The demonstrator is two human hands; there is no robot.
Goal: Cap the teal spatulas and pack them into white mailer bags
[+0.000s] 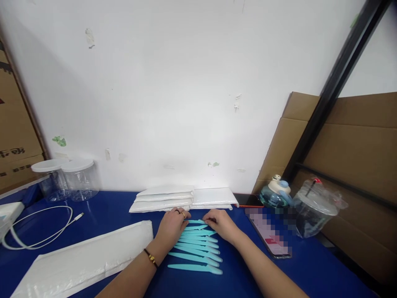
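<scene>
Several turquoise eyebrow razors (194,268) lie side by side in a column on the blue table, their clear-capped ends to the right. At the far end of this row, one eyebrow razor (196,222) spans the gap between my hands. My left hand (173,225) is closed, thumb and forefinger at its left end. My right hand (221,224) pinches around its right end. The fingertips partly hide both ends. Just behind my hands, white padded mailers (164,198) are stacked against the wall.
A padded mailer (93,258) lies at left, near a white cable (70,219) and lidded clear jars (80,182). To the right are a phone (269,236), a dark phone (248,200), a figurine on a teal base (276,192) and a bagged cup (314,211).
</scene>
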